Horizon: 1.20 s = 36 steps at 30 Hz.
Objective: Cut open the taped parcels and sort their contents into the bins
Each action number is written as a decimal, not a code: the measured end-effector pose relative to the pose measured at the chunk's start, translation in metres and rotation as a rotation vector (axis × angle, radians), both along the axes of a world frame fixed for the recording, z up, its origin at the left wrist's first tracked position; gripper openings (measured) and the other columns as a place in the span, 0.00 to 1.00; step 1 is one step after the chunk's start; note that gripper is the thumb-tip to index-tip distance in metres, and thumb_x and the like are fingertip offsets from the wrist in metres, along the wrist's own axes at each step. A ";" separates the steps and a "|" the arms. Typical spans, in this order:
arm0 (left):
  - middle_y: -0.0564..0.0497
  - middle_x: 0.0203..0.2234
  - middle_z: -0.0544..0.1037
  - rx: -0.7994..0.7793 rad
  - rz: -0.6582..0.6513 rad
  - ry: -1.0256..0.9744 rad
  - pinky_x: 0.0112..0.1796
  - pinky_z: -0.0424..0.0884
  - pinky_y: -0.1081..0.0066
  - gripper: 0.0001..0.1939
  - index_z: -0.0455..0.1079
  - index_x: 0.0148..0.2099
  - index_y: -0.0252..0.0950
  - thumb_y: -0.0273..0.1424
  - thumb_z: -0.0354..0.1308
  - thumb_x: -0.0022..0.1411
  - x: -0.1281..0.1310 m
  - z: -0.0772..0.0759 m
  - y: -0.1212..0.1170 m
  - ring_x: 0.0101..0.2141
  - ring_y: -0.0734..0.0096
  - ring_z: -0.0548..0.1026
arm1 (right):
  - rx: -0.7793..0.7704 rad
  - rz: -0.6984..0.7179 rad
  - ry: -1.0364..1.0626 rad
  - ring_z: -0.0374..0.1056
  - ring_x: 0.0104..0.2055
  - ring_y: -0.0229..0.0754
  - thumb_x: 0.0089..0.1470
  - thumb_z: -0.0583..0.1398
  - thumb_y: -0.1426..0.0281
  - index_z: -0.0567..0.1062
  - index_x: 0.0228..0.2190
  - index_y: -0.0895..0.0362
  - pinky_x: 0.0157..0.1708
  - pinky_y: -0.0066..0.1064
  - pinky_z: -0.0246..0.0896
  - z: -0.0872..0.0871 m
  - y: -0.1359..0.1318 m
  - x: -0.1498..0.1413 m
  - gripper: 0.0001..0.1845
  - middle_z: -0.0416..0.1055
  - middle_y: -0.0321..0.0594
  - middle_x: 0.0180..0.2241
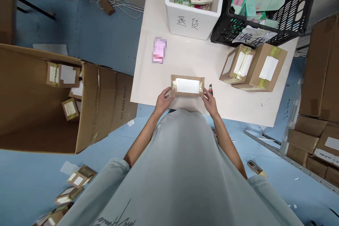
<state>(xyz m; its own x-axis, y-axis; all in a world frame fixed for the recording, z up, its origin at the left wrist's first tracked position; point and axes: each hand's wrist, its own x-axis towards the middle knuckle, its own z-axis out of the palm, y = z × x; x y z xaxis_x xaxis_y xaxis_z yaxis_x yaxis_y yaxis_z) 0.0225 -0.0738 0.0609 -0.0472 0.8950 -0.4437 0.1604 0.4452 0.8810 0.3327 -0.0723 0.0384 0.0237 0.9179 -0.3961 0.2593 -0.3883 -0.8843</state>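
A small taped cardboard box (188,85) with a white label faces up near the front edge of the white table. My left hand (163,101) grips its lower left corner between thumb and fingers. At the lower right corner, my right hand (209,101) closes on the same box. Just beyond my right fingers lies a red and black utility knife (210,89), partly covered by the hand. A pink item (159,50), blurred into blocks, rests farther up on the table's left side.
Two taped cartons, a smaller one (237,64) and a larger one (263,69), stand at right. Behind are a white foam bin (189,24) and a black crate (280,24) with packages. A large open carton (92,106) holding small boxes stands left. Stacked boxes (315,77) line the right.
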 end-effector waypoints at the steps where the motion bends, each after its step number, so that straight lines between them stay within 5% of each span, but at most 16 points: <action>1: 0.39 0.73 0.74 0.028 -0.029 0.010 0.71 0.71 0.46 0.34 0.72 0.73 0.41 0.39 0.68 0.67 0.002 0.005 -0.001 0.74 0.47 0.69 | 0.004 -0.010 -0.013 0.69 0.74 0.58 0.63 0.65 0.37 0.73 0.72 0.51 0.74 0.54 0.64 -0.003 0.000 0.005 0.47 0.68 0.52 0.75; 9: 0.45 0.72 0.75 0.273 -0.346 0.138 0.74 0.67 0.48 0.30 0.70 0.76 0.45 0.38 0.61 0.75 0.051 0.047 0.000 0.75 0.52 0.67 | -0.021 -0.136 -0.143 0.71 0.72 0.59 0.61 0.65 0.42 0.76 0.69 0.60 0.75 0.56 0.62 -0.028 0.008 0.056 0.47 0.72 0.57 0.72; 13: 0.44 0.73 0.74 0.341 -0.439 0.241 0.75 0.64 0.42 0.31 0.66 0.79 0.43 0.36 0.57 0.78 0.064 0.055 0.003 0.77 0.49 0.63 | -0.040 -0.132 -0.135 0.69 0.74 0.59 0.61 0.65 0.44 0.76 0.69 0.61 0.76 0.55 0.60 -0.029 0.010 0.062 0.46 0.71 0.58 0.73; 17: 0.42 0.74 0.72 0.339 -0.427 0.309 0.75 0.64 0.42 0.32 0.62 0.81 0.43 0.45 0.53 0.82 0.059 0.056 0.001 0.79 0.47 0.58 | -0.034 -0.115 -0.157 0.68 0.74 0.59 0.62 0.64 0.43 0.77 0.69 0.58 0.76 0.56 0.60 -0.024 0.010 0.055 0.44 0.72 0.55 0.72; 25: 0.41 0.75 0.72 0.228 -0.251 0.392 0.77 0.58 0.42 0.37 0.65 0.80 0.41 0.57 0.48 0.82 0.016 0.012 -0.008 0.80 0.44 0.55 | 0.037 0.076 -0.179 0.70 0.73 0.60 0.69 0.59 0.39 0.77 0.70 0.56 0.74 0.57 0.63 0.002 0.010 0.014 0.43 0.74 0.55 0.71; 30: 0.40 0.75 0.71 0.124 -0.146 0.405 0.77 0.57 0.43 0.40 0.66 0.79 0.41 0.61 0.45 0.80 -0.009 -0.018 -0.017 0.79 0.45 0.59 | 0.154 0.200 -0.180 0.65 0.77 0.58 0.72 0.60 0.43 0.78 0.69 0.51 0.79 0.57 0.57 0.034 0.008 -0.014 0.36 0.72 0.48 0.73; 36: 0.32 0.72 0.74 0.028 0.035 0.408 0.73 0.66 0.46 0.43 0.69 0.76 0.34 0.61 0.49 0.78 -0.037 -0.031 -0.016 0.73 0.44 0.69 | 0.272 0.418 -0.041 0.63 0.78 0.55 0.75 0.59 0.50 0.79 0.69 0.43 0.81 0.57 0.54 0.076 0.004 -0.062 0.28 0.71 0.38 0.74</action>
